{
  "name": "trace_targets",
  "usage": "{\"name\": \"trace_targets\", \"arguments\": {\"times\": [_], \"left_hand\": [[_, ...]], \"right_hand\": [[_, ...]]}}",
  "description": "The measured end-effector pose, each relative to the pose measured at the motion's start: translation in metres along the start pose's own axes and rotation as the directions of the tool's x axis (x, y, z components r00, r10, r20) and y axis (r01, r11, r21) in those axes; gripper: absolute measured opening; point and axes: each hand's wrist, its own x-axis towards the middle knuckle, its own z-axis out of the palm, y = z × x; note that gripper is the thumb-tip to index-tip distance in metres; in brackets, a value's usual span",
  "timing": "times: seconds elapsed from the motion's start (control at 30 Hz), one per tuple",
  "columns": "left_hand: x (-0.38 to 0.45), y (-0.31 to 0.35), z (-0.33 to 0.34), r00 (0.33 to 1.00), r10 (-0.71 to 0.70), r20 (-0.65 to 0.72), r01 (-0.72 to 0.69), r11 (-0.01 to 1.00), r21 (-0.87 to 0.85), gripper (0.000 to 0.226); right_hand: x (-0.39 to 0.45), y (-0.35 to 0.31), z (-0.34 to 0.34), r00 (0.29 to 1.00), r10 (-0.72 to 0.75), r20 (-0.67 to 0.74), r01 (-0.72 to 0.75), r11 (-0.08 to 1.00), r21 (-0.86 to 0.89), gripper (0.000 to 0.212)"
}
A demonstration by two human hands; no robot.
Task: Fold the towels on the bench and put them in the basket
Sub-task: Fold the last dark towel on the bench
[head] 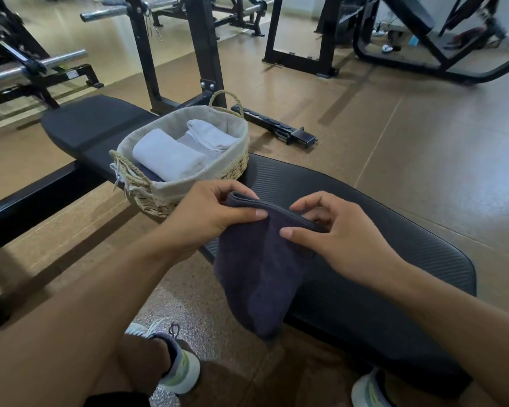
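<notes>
We hold the dark towel (259, 268) up over the near edge of the bench (379, 230), and the basket (200, 186) sits on the bench up and to the left of both hands, so the coming move, as we judge it, runs that way. Our left hand (212, 218) is the nearer to the basket, almost at its rim; our right hand (335, 239) lies further off. The left pinches the towel's top left corner between thumb and fingers; the right pinches the top edge a little along, its other fingers loose. The towel's upper edge runs between our hands, doubled there, and its length hangs straight down from them past the bench toward the floor. Two pale towels (171, 157) already lie folded in the basket, with a gap at the near side
</notes>
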Motion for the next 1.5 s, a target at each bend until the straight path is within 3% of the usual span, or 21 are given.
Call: {"name": "trace_targets", "arguments": {"times": [0.13,0.2,0.33,0.4,0.53,0.67,0.73,0.8,0.9,0.97,1.1,1.27,1.33,1.43,1.5], "left_hand": [[0.01,-0.005,0.011,1.0,0.024,-0.014,-0.025,0.999,-0.024,0.017],[0.016,-0.009,0.013,0.998,-0.056,0.031,0.057,0.997,-0.046,0.03],[0.027,-0.027,0.006,0.909,-0.294,0.295,0.243,0.95,0.198,0.034],[0.031,-0.037,0.006,0.895,-0.323,0.307,0.244,0.932,0.269,0.03],[0.037,-0.041,0.019,0.975,-0.177,0.132,0.141,0.959,0.246,0.019],[0.047,-0.04,0.027,0.994,-0.011,0.105,-0.015,0.97,0.243,0.003],[0.054,-0.042,0.03,0.998,0.058,0.034,-0.065,0.963,0.262,0.012],[0.06,-0.042,0.032,0.99,0.116,-0.078,-0.082,0.934,0.348,0.022],[0.06,-0.045,0.033,0.985,0.152,-0.084,-0.089,0.856,0.509,0.034],[0.054,-0.047,0.035,0.992,0.122,0.017,-0.107,0.788,0.607,0.038],[0.044,-0.056,0.039,0.991,0.019,0.131,-0.116,0.6,0.792,0.055],[0.044,-0.055,0.041,0.997,-0.046,-0.065,0.079,0.639,0.765,0.033],[0.044,-0.048,0.043,0.979,-0.136,-0.152,0.204,0.627,0.752,0.038],[0.037,-0.044,0.044,0.945,-0.311,-0.103,0.28,0.602,0.748,0.056],[0.027,-0.044,0.05,0.908,-0.418,-0.026,0.284,0.568,0.772,0.057]], "right_hand": [[0.012,0.007,-0.007,0.999,-0.03,-0.036,0.027,0.998,-0.062,0.015],[0.018,0.011,-0.014,0.998,-0.029,-0.061,0.028,0.999,-0.024,0.012],[0.033,0.018,-0.043,0.991,0.058,-0.124,-0.051,0.997,0.059,0.017],[0.037,0.027,-0.059,0.987,0.138,-0.086,-0.13,0.987,0.094,0.016],[0.037,0.048,-0.086,0.956,0.293,-0.011,-0.286,0.942,0.178,0.008],[0.031,0.047,-0.086,0.924,0.336,0.18,-0.364,0.919,0.152,0.024],[0.032,0.047,-0.083,0.934,0.336,0.121,-0.355,0.911,0.21,0.025],[0.04,0.056,-0.089,0.933,0.359,-0.033,-0.344,0.913,0.219,0.019],[0.053,0.082,-0.112,0.909,0.323,-0.264,-0.362,0.925,-0.117,0.016],[0.053,0.096,-0.124,0.89,0.313,-0.332,-0.413,0.863,-0.292,0.021],[0.046,0.105,-0.134,0.879,0.33,-0.344,-0.44,0.84,-0.318,0.02],[0.042,0.088,-0.128,0.892,0.275,-0.357,-0.373,0.896,-0.242,0.024],[0.042,0.08,-0.119,0.905,0.247,-0.346,-0.335,0.916,-0.222,0.025],[0.044,0.075,-0.11,0.915,0.218,-0.339,-0.309,0.919,-0.243,0.026],[0.045,0.075,-0.106,0.917,0.218,-0.334,-0.304,0.924,-0.233,0.027]]}}
